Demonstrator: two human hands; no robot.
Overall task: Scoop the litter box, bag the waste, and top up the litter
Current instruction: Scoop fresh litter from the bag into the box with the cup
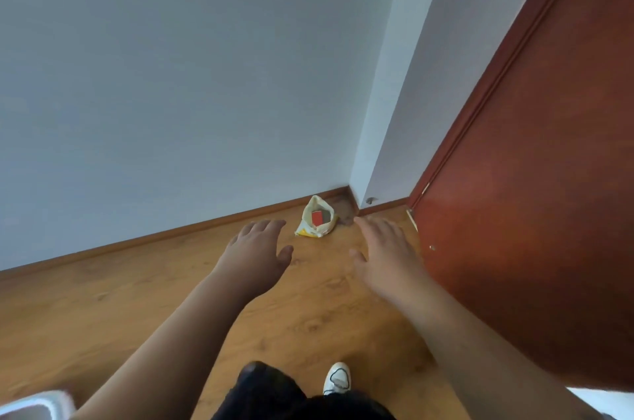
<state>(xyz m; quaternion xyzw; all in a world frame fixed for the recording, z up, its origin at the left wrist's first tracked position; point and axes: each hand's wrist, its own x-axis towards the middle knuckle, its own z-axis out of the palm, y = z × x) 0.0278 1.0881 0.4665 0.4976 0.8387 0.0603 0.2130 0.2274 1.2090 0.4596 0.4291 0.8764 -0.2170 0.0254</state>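
Head view: the open litter bag (317, 229) stands in the floor (164, 303) corner against the skirting, mouth up, with a red item (318, 217) inside. Left hand (255, 244) and right hand (387, 248) are stretched toward it, fingers apart and empty, probably to lift it for the top-up.

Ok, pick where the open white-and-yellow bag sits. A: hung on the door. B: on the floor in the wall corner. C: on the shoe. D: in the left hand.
B: the bag stands on the floor in the corner, untouched by the left hand and right hand.
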